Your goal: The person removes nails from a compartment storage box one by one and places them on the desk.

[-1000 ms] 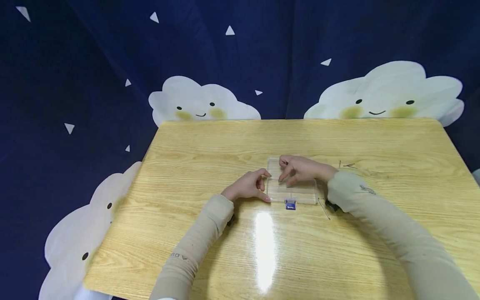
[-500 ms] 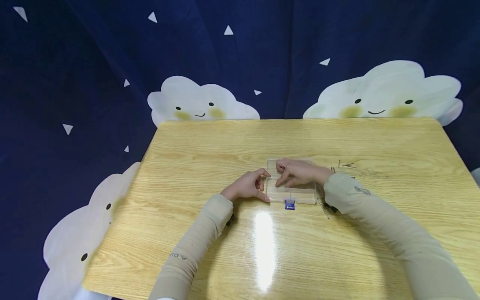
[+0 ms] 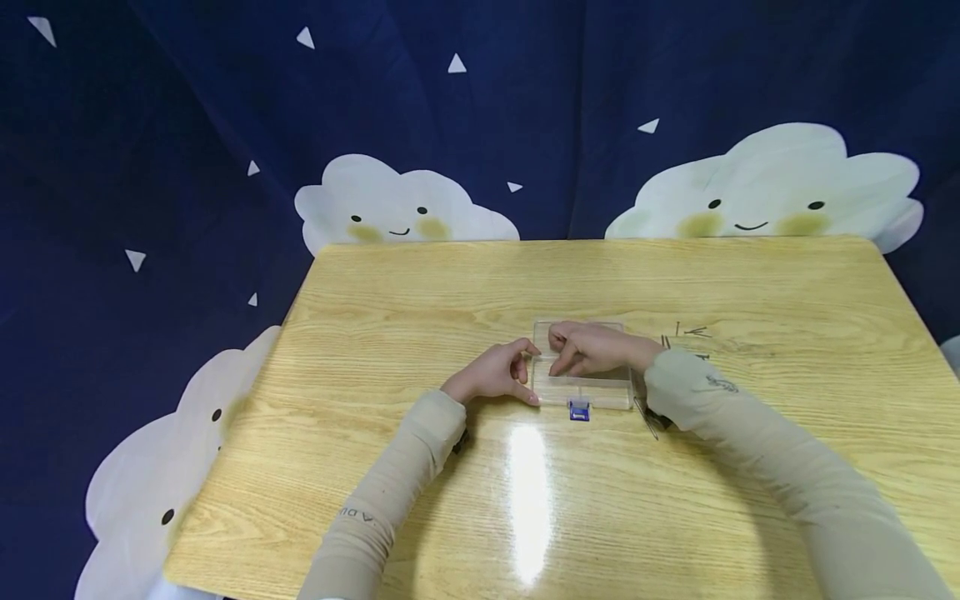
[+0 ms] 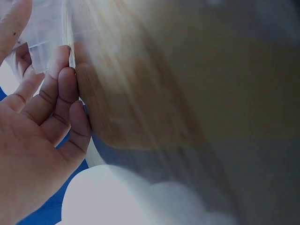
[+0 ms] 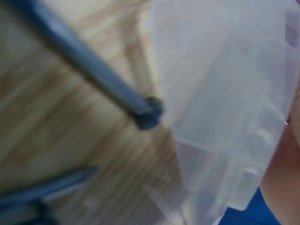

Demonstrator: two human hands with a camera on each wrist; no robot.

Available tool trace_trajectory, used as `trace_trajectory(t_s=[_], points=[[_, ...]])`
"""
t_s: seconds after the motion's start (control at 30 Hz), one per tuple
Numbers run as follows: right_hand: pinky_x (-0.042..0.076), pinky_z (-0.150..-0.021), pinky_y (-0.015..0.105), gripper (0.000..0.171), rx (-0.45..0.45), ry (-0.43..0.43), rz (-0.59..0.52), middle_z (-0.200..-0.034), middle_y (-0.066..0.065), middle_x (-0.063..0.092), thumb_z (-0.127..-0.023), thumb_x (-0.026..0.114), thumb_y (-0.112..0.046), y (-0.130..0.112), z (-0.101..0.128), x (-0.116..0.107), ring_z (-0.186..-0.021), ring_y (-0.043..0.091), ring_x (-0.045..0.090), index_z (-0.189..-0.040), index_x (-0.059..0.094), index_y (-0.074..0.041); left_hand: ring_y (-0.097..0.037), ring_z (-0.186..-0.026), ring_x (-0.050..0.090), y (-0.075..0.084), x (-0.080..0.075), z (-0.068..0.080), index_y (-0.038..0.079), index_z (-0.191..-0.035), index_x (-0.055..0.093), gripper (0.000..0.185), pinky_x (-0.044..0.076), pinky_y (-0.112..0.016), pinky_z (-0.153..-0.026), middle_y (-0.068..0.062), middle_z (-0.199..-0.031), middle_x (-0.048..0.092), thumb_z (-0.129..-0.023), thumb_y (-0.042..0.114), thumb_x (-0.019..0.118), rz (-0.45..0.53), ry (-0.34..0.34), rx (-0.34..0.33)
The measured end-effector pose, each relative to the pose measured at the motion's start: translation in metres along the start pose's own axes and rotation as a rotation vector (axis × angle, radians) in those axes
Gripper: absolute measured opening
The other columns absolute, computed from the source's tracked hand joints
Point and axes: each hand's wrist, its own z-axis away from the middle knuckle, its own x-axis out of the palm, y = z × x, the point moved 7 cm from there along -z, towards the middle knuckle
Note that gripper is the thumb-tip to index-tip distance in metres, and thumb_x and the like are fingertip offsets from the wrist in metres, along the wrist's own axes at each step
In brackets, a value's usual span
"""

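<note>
A clear plastic compartment box [image 3: 546, 392] with a blue latch [image 3: 579, 411] lies with its lid raised on the far side. My left hand [image 3: 495, 371] holds its left end, thumb at the front corner and fingers along the side; the left wrist view shows the fingertips [image 4: 63, 58] against the clear wall. My right hand [image 3: 596, 346] reaches in from the right, fingers bent, fingertips down near a clear inner wall. I cannot tell whether they pinch anything. Nails [image 3: 647, 419] lie just right of the box; the right wrist view shows one nail [image 5: 98, 70] close up beside it.
More nails [image 3: 697, 332] are scattered on the wooden table [image 3: 420, 292] behind and beside my right wrist. A dark blue curtain [image 3: 555, 100] with white clouds hangs past the table's far and left edges.
My right hand has dipped slightly down and to the left, its fingertips lower over the box. The left hand keeps its hold on the box's end.
</note>
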Motion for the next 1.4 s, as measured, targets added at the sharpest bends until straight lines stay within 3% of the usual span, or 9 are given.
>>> trace_trajectory(t_s=[0.13,0.43,0.63,0.77,1.0,1.4], points=[[0.031,-0.065,0.026,0.024,-0.023,-0.017,-0.009,-0.079,-0.003,0.033,-0.068,0.077,-0.005,-0.002,-0.001,0.001,-0.075,0.011,0.033,-0.091,0.074,-0.012,-0.009,-0.063,0.048,0.002,0.000,0.000,0.004,-0.118,0.047,0.066,0.041,-0.020,-0.060,-0.003,-0.075,0.057,-0.066,0.024,0.082,0.000,0.002,0.008],[0.033,-0.067,0.027,0.024,0.035,-0.003,-0.063,-0.079,-0.005,0.035,-0.067,0.075,0.002,0.000,0.000,-0.001,-0.073,0.011,0.034,-0.087,0.075,-0.010,-0.009,-0.062,0.048,0.005,-0.001,-0.003,0.005,-0.118,0.047,0.065,0.041,-0.019,-0.061,-0.005,-0.076,0.058,-0.066,0.024,0.082,-0.008,0.000,0.013],[0.035,-0.064,0.026,0.012,0.050,0.019,-0.099,-0.076,-0.006,0.039,-0.072,0.073,-0.002,0.001,0.004,-0.006,-0.069,0.010,0.036,-0.080,0.073,-0.010,-0.010,-0.063,0.048,0.007,-0.001,-0.003,0.004,-0.120,0.047,0.066,0.041,-0.019,-0.060,-0.006,-0.076,0.058,-0.067,0.024,0.082,0.003,-0.010,0.014],[0.038,-0.066,0.027,0.004,0.048,0.048,-0.151,-0.075,-0.006,0.044,-0.074,0.073,-0.006,0.003,0.009,-0.010,-0.070,0.010,0.040,-0.077,0.071,-0.009,-0.010,-0.063,0.048,0.006,0.000,-0.004,0.004,-0.120,0.047,0.067,0.041,-0.019,-0.061,-0.005,-0.076,0.058,-0.067,0.024,0.082,-0.001,-0.008,0.014],[0.045,-0.069,0.025,0.004,0.067,0.136,-0.275,-0.074,-0.002,0.048,-0.075,0.071,-0.003,0.005,0.022,-0.023,-0.071,0.011,0.046,-0.078,0.069,-0.004,-0.009,-0.063,0.048,0.005,0.000,-0.003,0.004,-0.119,0.047,0.066,0.041,-0.019,-0.061,-0.005,-0.075,0.058,-0.066,0.023,0.082,-0.006,0.001,0.018],[0.035,-0.053,0.022,0.007,0.085,0.258,-0.314,-0.066,0.002,0.044,-0.075,0.068,0.008,-0.002,0.046,-0.039,-0.058,0.008,0.035,-0.079,0.068,0.003,-0.010,-0.064,0.048,0.000,0.001,-0.001,0.005,-0.120,0.048,0.067,0.042,-0.020,-0.063,-0.004,-0.075,0.058,-0.066,0.024,0.083,0.000,0.013,0.016]])
